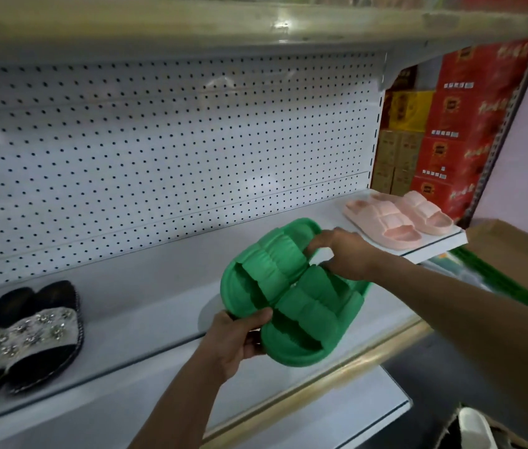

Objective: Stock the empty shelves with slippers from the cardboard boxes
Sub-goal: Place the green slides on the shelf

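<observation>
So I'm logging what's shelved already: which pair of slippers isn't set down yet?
The green pair: the left hand and right hand hold it above the shelf, while the pink pair and black pair lie on it.

The pair of slippers (292, 293) held in both hands is a solid bright green with ribbed, quilted straps. On the pale grey-white shelf (146, 306), the pair of slides (399, 215) at the right end is a soft peach pink with the same puffy squares. The sandals (22, 335) at the left are black with silvery grey straps studded with glittering flower shapes. The back panel (165, 150) is white, dotted all over with rows of small dark holes. Beyond it, stacked cartons (460, 124) are red with gold print, others yellow and tan. The shelf's front edge strip (337, 377) is dull gold
</observation>
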`<state>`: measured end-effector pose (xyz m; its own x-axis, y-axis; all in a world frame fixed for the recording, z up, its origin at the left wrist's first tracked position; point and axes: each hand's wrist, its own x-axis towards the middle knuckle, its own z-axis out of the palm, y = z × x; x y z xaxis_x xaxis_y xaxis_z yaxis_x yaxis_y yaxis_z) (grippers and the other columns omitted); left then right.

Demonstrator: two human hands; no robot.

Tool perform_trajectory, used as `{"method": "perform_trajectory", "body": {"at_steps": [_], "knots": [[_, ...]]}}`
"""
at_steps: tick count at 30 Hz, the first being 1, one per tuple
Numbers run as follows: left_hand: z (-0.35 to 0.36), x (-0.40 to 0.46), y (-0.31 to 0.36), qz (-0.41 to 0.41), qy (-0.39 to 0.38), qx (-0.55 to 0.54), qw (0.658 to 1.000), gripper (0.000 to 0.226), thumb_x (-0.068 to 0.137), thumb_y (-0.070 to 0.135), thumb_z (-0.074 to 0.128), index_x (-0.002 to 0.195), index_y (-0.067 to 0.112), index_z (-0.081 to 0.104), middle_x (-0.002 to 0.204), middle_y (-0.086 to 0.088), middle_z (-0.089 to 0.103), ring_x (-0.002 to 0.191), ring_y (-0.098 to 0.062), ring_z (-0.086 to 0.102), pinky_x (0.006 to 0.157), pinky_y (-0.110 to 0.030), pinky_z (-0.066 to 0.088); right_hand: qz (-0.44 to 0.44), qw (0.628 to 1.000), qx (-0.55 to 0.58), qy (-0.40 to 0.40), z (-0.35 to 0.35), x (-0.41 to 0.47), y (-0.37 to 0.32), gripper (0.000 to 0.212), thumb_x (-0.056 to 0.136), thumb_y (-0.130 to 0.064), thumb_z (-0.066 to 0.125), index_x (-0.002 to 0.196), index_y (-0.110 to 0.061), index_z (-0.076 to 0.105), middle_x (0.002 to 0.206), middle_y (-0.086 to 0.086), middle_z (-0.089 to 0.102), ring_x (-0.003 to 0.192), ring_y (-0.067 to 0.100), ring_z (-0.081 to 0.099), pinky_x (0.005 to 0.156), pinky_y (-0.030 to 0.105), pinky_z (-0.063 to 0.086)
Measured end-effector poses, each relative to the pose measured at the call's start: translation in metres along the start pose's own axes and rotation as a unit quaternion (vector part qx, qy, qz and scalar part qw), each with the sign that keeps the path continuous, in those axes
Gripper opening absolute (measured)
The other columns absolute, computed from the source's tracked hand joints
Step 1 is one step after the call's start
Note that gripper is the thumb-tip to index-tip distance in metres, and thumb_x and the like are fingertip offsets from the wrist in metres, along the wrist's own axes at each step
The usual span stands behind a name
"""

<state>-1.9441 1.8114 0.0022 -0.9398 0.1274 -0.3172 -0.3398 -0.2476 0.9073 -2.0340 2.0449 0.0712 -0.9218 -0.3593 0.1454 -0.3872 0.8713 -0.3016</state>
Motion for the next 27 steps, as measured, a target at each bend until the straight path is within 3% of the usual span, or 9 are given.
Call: {"method": "perform_trajectory", "body": {"at_steps": [2,4,6,8,11,14,18,24,27], "knots": [[0.005,0.009,0.002,-0.003,0.037,-0.027,0.999,0.037,0.075,0.004,0.075,0.111,0.001,0.065,0.1,-0.017,0.075,0.088,-0.033,0.073,0.071,-0.044,0.06,0.075,0.989,0.054,0.111,0.002,0.013,0.012,0.039,0.084,-0.018,0.069,0.121,-0.029,0.062,0.132,-0.002,0.056,0.122,0.022,0.047,0.105,0.042,0.038],[0.013,0.02,0.003,-0.008,0.072,-0.061,0.996,0.032,0.08,0.002,0.073,0.111,0.001,0.065,0.1,-0.017,0.075,0.088,-0.033,0.073,0.067,-0.043,0.061,0.167,0.947,0.173,0.212,0.003,0.021,0.026,0.041,0.085,-0.025,0.067,0.125,-0.025,0.058,0.134,0.006,0.055,0.121,0.027,0.049,0.102,0.046,0.042],[0.025,0.034,0.004,-0.015,0.108,-0.105,0.989,0.03,0.083,0.001,0.072,0.111,0.0,0.064,0.101,-0.019,0.074,0.087,-0.033,0.072,0.06,-0.039,0.061,0.266,0.887,0.304,0.222,0.005,0.02,0.037,0.05,0.087,-0.034,0.064,0.132,-0.016,0.05,0.136,0.012,0.051,0.123,0.031,0.048,0.101,0.046,0.043],[0.038,0.048,0.005,-0.019,0.134,-0.157,0.978,0.028,0.084,0.002,0.07,0.111,-0.001,0.063,0.101,-0.021,0.073,0.085,-0.033,0.07,0.053,-0.037,0.059,0.331,0.814,0.46,0.127,0.008,0.009,0.039,0.058,0.09,-0.044,0.061,0.135,-0.011,0.044,0.133,0.014,0.05,0.118,0.034,0.051,0.092,0.046,0.049],[0.062,0.069,0.004,-0.025,0.153,-0.219,0.963,0.024,0.088,0.004,0.068,0.111,-0.001,0.062,0.101,-0.022,0.07,0.085,-0.033,0.068,0.047,-0.035,0.057,0.267,0.754,0.59,-0.107,0.019,-0.011,0.037,0.058,0.085,-0.055,0.062,0.122,-0.012,0.053,0.121,0.018,0.059,0.108,0.036,0.06,0.082,0.051,0.056],[0.087,0.084,0.004,-0.024,0.157,-0.251,0.955,0.02,0.092,0.007,0.063,0.11,-0.001,0.06,0.098,-0.02,0.068,0.084,-0.031,0.065,0.044,-0.035,0.057,0.185,0.745,0.615,-0.182,0.033,-0.011,0.041,0.049,0.079,-0.033,0.075,0.119,-0.01,0.058,0.11,0.018,0.068,0.099,0.035,0.067,0.073,0.04,0.057],[0.11,0.097,0.004,-0.033,0.165,-0.282,0.945,0.026,0.096,0.018,0.06,0.116,0.001,0.057,0.099,-0.018,0.068,0.087,-0.03,0.065,0.049,-0.037,0.059,0.232,0.705,0.662,-0.108,0.037,0.01,0.054,0.021,0.089,0.002,0.054,0.109,0.002,0.059,0.086,0.016,0.066,0.067,0.025,0.06,0.052,0.029,0.049],[0.128,0.097,0.006,-0.076,0.149,-0.325,0.931,0.056,0.096,0.051,0.051,0.103,-0.003,0.057,0.102,-0.022,0.066,0.091,-0.038,0.064,0.073,-0.047,0.059,0.293,0.706,0.644,-0.026,0.032,0.034,0.1,0.029,0.091,0.01,0.04,0.119,0.007,0.051,0.1,0.027,0.059,0.072,0.03,0.055,0.041,0.027,0.045],[0.137,0.098,-0.003,-0.083,0.164,-0.332,0.925,0.058,0.097,0.053,0.046,0.096,-0.004,0.057,0.082,-0.021,0.068,0.073,-0.034,0.062,0.064,-0.042,0.057,0.31,0.718,0.623,-0.02,0.032,0.042,0.119,0.029,0.095,0.005,0.044,0.122,0.003,0.052,0.112,0.028,0.061,0.078,0.031,0.059,0.042,0.027,0.047]]}}
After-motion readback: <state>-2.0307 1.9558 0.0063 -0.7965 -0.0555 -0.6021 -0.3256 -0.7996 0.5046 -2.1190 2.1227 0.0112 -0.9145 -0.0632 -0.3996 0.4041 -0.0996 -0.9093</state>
